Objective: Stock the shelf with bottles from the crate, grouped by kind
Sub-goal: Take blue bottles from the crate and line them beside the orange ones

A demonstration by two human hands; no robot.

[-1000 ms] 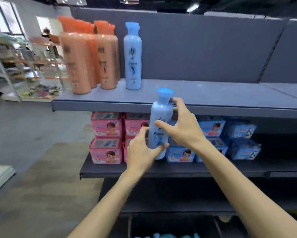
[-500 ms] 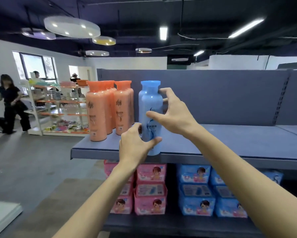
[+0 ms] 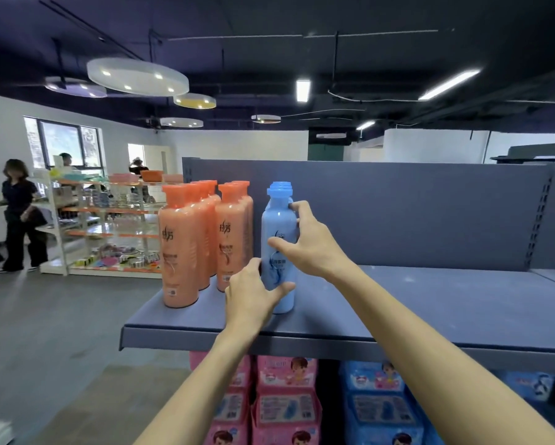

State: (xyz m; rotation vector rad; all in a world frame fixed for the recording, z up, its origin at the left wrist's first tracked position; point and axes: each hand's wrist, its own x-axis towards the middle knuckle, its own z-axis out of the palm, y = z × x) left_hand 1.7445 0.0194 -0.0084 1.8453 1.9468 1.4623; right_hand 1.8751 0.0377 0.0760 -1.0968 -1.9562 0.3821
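Observation:
A light blue bottle (image 3: 279, 229) stands upright on the grey top shelf (image 3: 398, 309), right of two rows of orange bottles (image 3: 202, 242). Behind it a second blue bottle is almost hidden, only its cap showing. My left hand (image 3: 253, 293) grips the blue bottle low on its left side, thumb across the front. My right hand (image 3: 311, 245) holds its upper right side, thumb on the front and fingers curled behind the neck. The crate is out of view.
Pink packs (image 3: 285, 399) and blue packs (image 3: 382, 403) fill the shelf below. The top shelf stretches right toward a perforated upright (image 3: 539, 220). A person (image 3: 19, 216) stands far left by a white display rack (image 3: 109, 226).
The blue bottle has gone from below the shelf edge up onto the top shelf and now stands in front of the other blue bottle. My view has tilted upward.

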